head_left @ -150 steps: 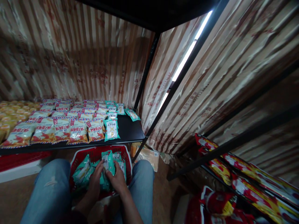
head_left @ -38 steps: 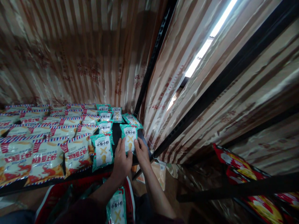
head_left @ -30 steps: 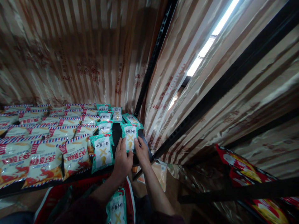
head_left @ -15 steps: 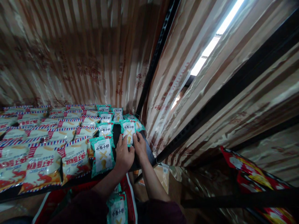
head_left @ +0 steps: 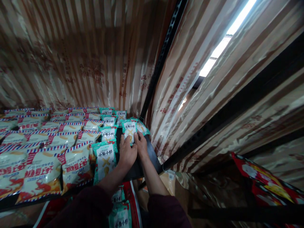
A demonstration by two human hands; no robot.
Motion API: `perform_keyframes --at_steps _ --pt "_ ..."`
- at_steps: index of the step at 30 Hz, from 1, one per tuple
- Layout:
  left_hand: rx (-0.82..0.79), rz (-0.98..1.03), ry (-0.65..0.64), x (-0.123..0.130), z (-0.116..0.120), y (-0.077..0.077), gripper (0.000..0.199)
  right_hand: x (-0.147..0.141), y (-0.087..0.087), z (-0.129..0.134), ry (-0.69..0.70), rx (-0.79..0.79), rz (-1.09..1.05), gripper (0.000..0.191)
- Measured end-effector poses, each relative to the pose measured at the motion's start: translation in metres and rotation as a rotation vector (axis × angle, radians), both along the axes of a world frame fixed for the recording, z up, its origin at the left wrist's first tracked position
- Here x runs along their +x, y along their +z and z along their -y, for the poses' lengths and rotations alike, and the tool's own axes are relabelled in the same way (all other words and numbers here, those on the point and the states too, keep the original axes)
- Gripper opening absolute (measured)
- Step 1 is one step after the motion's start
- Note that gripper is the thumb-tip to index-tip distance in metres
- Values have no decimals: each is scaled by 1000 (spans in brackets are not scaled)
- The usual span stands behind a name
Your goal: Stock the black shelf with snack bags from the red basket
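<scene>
Between my two hands is a small green-and-white snack bag point(head_left: 129, 126), upright with its printed front toward me. My left hand point(head_left: 127, 153) grips its lower left edge, and my right hand point(head_left: 141, 145) holds the lower right edge, fingers bent in. Just behind, another green bag point(head_left: 142, 126) leans in the corner of the black shelf point(head_left: 149, 155). To the left, a column of matching green bags point(head_left: 108, 134) runs from back to front, the nearest bag point(head_left: 104, 160) being close to my left wrist. The bag's bottom is partly hidden by my fingers.
Rows of white-and-red snack bags point(head_left: 42, 172) fill the shelf's left part. A black post point(head_left: 163, 57) and a slanted black beam point(head_left: 201, 126) frame the corner, with striped sheeting point(head_left: 106, 57) behind. Below, a red box point(head_left: 133, 202) holds green bags. Red packets point(head_left: 263, 177) hang at right.
Both hands have moved slightly farther back with the bag, which now overlaps more of the green bag in the corner. The view has shifted a little.
</scene>
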State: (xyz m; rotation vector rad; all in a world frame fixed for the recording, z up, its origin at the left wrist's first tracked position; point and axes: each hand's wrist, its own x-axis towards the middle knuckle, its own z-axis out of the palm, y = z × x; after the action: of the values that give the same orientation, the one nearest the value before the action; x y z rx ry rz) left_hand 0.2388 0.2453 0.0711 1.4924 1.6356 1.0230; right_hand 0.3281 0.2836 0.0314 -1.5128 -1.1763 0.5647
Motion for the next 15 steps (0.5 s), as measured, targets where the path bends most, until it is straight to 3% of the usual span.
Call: perform_keyframes --at_steps 7,15 --pt "-178 -140 -50 -3 -12 24 53 -2 -2 -15 -21 -30 102 44" --pt "-160 -140 -17 -4 -24 30 46 -11 -5 -32 -30 -12 105 41"
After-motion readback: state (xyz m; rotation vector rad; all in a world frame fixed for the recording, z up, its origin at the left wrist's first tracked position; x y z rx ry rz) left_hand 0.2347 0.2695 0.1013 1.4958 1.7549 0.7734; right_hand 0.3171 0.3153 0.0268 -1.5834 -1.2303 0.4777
